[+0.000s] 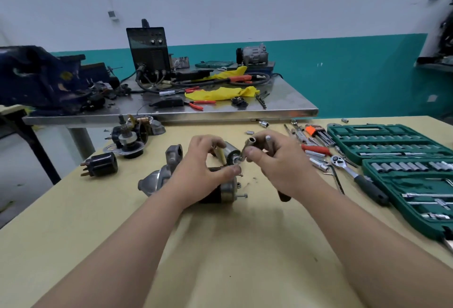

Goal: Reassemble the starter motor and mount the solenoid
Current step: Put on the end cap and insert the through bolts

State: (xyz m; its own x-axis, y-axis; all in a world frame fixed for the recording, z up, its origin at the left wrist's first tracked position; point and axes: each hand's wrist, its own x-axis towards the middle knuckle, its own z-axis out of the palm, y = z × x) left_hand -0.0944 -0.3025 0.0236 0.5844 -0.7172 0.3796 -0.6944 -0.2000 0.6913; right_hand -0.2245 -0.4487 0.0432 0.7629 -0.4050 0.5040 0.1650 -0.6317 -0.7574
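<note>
The starter motor [157, 181] lies on its side in the middle of the yellow table [220, 258], nose to the left. The silver solenoid [231, 152] sits on top of it. My left hand [201, 173] curls over the motor body and solenoid, thumb near a small nut at the solenoid's end. My right hand [277, 160] grips a socket driver [252, 142] with a black handle that sticks out below the palm, and its fingertips pinch at the solenoid terminal. A long through bolt [242, 195] protrudes from the motor's end cap.
A black cylindrical part [101, 164] and another dismantled starter [130, 137] lie at the left. A ratchet [355, 177], loose sockets and red-handled tools [316, 149] lie right of my hands. An open green socket case [397, 160] fills the far right. A steel bench [171, 109] stands behind.
</note>
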